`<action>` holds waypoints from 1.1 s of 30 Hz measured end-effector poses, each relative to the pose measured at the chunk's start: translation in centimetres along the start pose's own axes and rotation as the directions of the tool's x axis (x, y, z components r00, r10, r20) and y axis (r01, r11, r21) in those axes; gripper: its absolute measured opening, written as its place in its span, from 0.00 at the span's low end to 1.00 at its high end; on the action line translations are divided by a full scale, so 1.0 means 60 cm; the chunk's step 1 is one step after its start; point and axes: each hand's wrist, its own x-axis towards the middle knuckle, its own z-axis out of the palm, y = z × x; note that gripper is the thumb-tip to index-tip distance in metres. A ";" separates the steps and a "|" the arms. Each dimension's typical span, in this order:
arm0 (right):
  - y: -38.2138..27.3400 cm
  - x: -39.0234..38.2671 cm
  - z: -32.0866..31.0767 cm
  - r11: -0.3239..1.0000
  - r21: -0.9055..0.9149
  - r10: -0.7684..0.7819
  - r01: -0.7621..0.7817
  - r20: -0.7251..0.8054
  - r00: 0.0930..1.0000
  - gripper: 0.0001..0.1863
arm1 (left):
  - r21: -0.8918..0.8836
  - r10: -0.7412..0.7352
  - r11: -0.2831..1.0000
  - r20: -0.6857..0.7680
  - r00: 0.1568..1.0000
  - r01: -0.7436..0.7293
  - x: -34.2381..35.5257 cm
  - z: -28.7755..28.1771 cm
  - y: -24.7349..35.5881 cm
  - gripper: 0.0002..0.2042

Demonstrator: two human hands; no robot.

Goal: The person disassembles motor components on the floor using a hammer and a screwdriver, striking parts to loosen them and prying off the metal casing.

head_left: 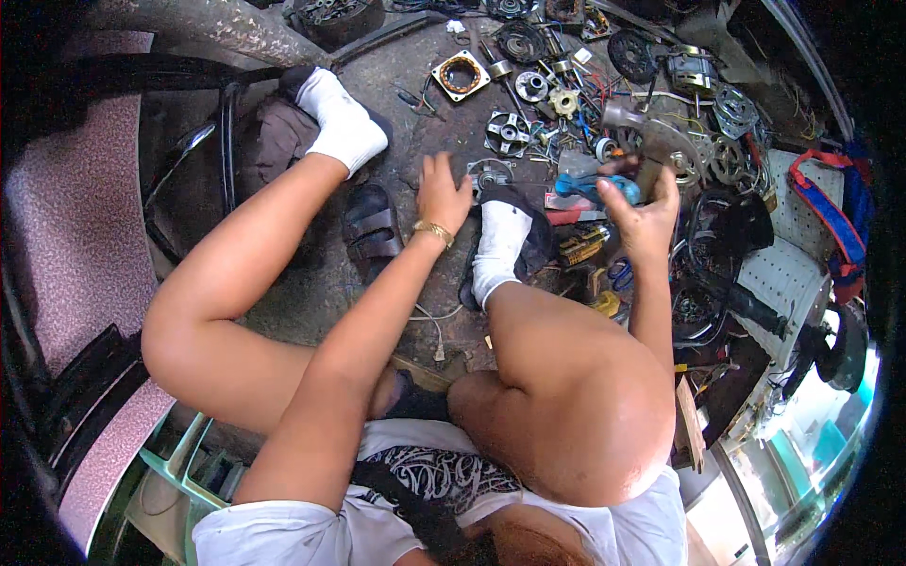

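Observation:
My left hand (pixel 444 196), with a gold-coloured bracelet at the wrist, is stretched out with its fingers apart. It is just left of a small grey metal motor part (pixel 489 176) on the floor, and I cannot tell whether they touch. My right hand (pixel 646 212) is closed round what looks like a hammer (pixel 651 172), its grey head blurred by motion above the fingers. A blue tool handle (pixel 578 185), perhaps a screwdriver's, shows beside my right thumb. Whether that hand also grips it is unclear.
A square motor stator (pixel 461 75), a finned end cover (pixel 508 134) and several loose gears, shafts and screws lie ahead. Pliers (pixel 413 100) rest farther left. A dark sandal (pixel 371 224) is between my feet. A perforated light panel (pixel 785 283) stands at the right.

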 end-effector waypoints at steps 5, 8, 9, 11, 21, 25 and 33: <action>0.034 -0.005 0.019 0.996 0.068 0.056 -0.059 0.053 0.997 0.25 | -0.232 0.423 0.873 -0.081 0.902 -0.430 -0.015 -0.062 0.167 0.33; 0.032 -0.006 0.037 1.000 -0.006 -0.007 0.008 0.050 0.999 0.25 | -0.373 0.434 0.837 0.009 0.901 -0.400 -0.029 -0.031 0.214 0.36; 0.033 -0.006 0.039 0.999 -0.023 -0.031 0.032 0.048 0.998 0.25 | -0.453 0.441 0.797 -0.013 0.897 -0.399 -0.025 -0.025 0.228 0.36; 0.034 -0.004 0.037 1.000 0.019 -0.014 0.013 0.048 0.999 0.24 | -0.489 0.426 0.770 -0.084 0.901 -0.409 -0.023 -0.020 0.237 0.33; 0.012 -0.013 0.005 0.977 -0.166 -0.123 0.134 0.073 0.990 0.21 | -0.506 0.407 0.771 -0.075 0.911 -0.386 -0.005 -0.008 0.222 0.15; -0.055 -0.044 -0.048 0.911 -0.411 -0.034 0.029 -0.005 0.999 0.17 | -0.508 0.376 0.768 -0.137 0.916 -0.391 -0.003 -0.012 0.217 0.20; -0.036 -0.075 -0.083 0.580 -0.786 -0.086 0.214 0.203 0.975 0.14 | -0.513 0.402 0.740 -0.183 0.897 -0.436 -0.011 -0.002 0.229 0.19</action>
